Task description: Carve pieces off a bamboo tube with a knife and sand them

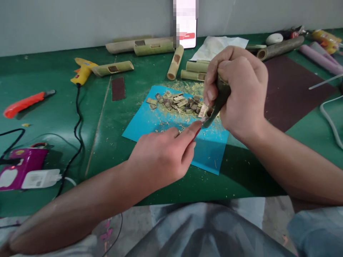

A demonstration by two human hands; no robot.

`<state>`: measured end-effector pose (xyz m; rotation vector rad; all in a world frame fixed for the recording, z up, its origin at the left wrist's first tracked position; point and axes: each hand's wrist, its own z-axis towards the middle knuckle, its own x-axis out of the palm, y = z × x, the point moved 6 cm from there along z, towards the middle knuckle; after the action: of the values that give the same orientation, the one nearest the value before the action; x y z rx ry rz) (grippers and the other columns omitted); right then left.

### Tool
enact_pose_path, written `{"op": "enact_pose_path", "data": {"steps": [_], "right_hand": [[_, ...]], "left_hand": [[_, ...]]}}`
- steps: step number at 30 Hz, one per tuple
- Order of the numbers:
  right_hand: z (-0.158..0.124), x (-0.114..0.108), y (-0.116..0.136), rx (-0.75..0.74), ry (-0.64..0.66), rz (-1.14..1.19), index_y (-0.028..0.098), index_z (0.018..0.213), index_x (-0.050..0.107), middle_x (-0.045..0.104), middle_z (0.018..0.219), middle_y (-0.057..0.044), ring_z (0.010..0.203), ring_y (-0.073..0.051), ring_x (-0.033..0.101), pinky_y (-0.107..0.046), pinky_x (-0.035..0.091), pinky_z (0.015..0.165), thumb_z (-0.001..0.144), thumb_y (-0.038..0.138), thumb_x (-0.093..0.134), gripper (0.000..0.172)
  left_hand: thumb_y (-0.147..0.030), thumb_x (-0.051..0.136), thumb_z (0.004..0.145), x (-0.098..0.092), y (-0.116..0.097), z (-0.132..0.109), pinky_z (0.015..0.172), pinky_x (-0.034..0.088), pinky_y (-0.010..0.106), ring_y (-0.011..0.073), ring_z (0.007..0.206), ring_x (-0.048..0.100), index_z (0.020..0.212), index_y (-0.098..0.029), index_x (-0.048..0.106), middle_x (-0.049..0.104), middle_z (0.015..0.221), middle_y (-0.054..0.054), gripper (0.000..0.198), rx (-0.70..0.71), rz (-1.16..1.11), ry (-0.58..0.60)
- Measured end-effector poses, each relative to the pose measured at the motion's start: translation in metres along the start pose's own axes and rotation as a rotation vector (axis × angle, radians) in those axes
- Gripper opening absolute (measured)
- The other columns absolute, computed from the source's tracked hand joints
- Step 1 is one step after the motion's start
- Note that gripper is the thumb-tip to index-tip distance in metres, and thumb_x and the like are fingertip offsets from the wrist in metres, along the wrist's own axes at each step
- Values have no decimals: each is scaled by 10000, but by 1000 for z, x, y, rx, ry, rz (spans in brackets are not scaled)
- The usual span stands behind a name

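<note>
My right hand point(242, 87) is closed around a dark green bamboo tube point(222, 93), held tilted above the blue sheet point(171, 125). A hole shows in the tube's side near its lower end. My left hand point(163, 151) grips a small red-handled knife point(197, 133), mostly hidden under the fingers. Its index finger lies along the knife, and the metal tip is at the tube beside the hole. Behind the hands, a heap of bamboo chips point(182, 102) and shavings covers the far part of the sheet.
Cut bamboo pieces point(155, 46) lie along the back near a phone point(186, 25). On the left are a yellow glue gun point(84, 71), an orange utility knife point(26, 103) and a purple power box point(26, 167) with cables. Brown sandpaper point(292, 92) lies right.
</note>
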<state>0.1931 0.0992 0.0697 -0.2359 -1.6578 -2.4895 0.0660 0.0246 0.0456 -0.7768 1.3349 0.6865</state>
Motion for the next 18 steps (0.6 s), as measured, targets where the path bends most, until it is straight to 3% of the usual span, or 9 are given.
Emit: {"op": "enact_pose_path", "data": {"steps": [3, 6, 13, 18], "right_hand": [[-1, 1, 0, 13, -18, -9, 259, 586, 439, 386, 513, 39, 430, -141, 321, -303, 256, 428, 802, 155, 472, 242], [-1, 0, 0, 46, -48, -63, 253, 581, 423, 377, 524, 34, 441, -138, 319, -304, 264, 433, 818, 178, 490, 257], [0, -1, -2, 53, -61, -72, 249, 562, 388, 343, 485, 38, 428, -134, 284, -313, 254, 429, 813, 177, 516, 291], [6, -2, -4, 36, -38, -11, 257, 497, 395, 329, 423, 40, 369, -137, 277, -325, 235, 380, 761, 150, 527, 313]], "left_hand": [[-309, 396, 980, 2, -5, 1, 422, 359, 262, 182, 508, 592, 1465, -249, 497, 643, 685, 38, 499, 9, 140, -9], [-308, 407, 973, 4, -9, 3, 399, 315, 264, 186, 477, 562, 1465, -243, 498, 622, 665, 41, 504, 5, 204, -6], [-319, 456, 959, 6, 2, 14, 508, 386, 249, 205, 627, 653, 1482, -280, 458, 679, 742, 43, 525, -71, 130, 105], [-335, 434, 969, 9, 11, 16, 564, 405, 265, 204, 722, 675, 1488, -308, 444, 716, 851, 31, 520, -84, 54, 95]]}}
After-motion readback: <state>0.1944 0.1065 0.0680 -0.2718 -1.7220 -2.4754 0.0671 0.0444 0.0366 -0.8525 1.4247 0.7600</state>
